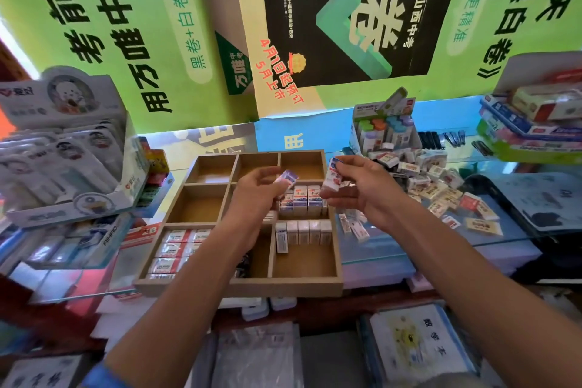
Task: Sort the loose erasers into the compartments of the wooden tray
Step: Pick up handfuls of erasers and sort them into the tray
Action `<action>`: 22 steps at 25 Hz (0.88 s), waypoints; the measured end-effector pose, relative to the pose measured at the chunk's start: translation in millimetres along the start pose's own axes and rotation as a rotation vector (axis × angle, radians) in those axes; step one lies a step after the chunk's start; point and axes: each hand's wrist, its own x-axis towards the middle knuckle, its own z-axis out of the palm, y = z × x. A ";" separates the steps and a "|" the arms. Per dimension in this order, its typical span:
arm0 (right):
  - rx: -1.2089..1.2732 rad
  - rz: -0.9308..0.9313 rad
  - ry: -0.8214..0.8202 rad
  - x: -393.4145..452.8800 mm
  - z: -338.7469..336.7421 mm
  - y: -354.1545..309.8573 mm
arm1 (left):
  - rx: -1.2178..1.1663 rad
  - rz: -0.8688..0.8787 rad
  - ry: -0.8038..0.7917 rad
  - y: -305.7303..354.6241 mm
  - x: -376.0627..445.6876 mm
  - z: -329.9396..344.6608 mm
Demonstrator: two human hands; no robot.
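Head view: the only view; both hands are raised over the wooden tray (239, 288), which sits on the counter (393, 257).
Left hand (256, 195): fingers curled, pinching a purple-edged eraser (287, 178) at its fingertips, above the tray's middle.
Right hand (357, 187): thumb and fingers pinch a white eraser with red print (333, 178), held on end, long axis roughly 12 to 6 o'clock.
Nearest row: the standing erasers (302, 201) in the right-middle compartment lie at about 7 o'clock from the right hand's eraser, just below it, and at 4 o'clock from the left hand's.
Second row: more upright erasers (304, 231) fill the back of the near-right compartment, its front bare.
Flat stock: red-labelled erasers (171, 250) lie in the near-left compartment.
Loose pile (431, 179): at 3 o'clock from the right hand, well nearer to it than to the left.
Judgement: the right hand looks better placed to drop into the right-middle row, with little turning needed.
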 end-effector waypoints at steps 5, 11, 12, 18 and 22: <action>-0.112 -0.060 0.002 -0.7 -14.1 2.8 | 0.276 0.212 0.032 11.9 12.8 -2.7; -0.216 -0.163 0.033 2.8 -22.9 6.1 | 0.444 0.270 -0.011 26.9 35.9 -14.3; -0.224 -0.170 0.037 3.2 -24.1 6.9 | 0.490 0.270 -0.031 28.9 40.0 -15.1; -0.223 -0.217 0.052 0.3 -26.8 8.8 | 0.855 0.356 -0.122 7.0 56.9 -0.9; -0.245 -0.224 0.073 0.5 -27.7 8.2 | 0.958 0.532 0.058 -15.7 53.8 5.2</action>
